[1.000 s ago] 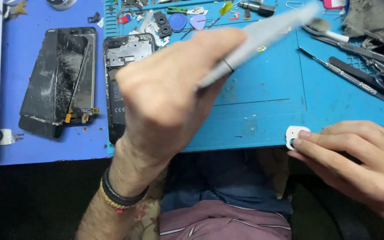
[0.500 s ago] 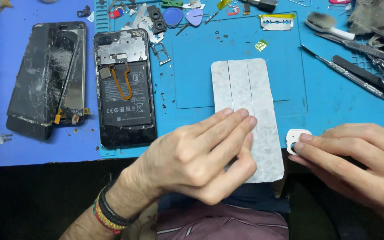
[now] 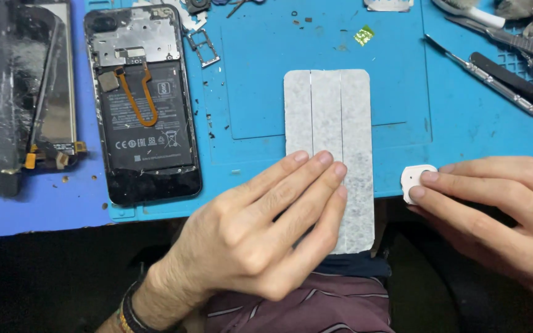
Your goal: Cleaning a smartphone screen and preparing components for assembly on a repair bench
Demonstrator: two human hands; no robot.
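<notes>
Left hand (image 3: 260, 228) flat, fingers spread on white sheet (image 3: 331, 123), pressing lower half, gripping nothing. Right hand (image 3: 501, 209), fingertips pinching small white disc (image 3: 416, 180) at mat (image 3: 260, 74) edge. Sheet frame centre, long axis vertical, bottom overhanging mat. Opened phone (image 3: 143, 105) upper left. Half-second ago: same pose, sheet unmoved.

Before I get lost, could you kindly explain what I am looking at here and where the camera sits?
A camera on a person's head looks down at their two bare hands over a blue work mat. The left hand presses flat on a white rounded sheet overhanging the mat's near edge. The right hand touches a small white piece. To the left lie an opened phone, battery showing, and a cracked screen. Metal tools lie at the right.
</notes>
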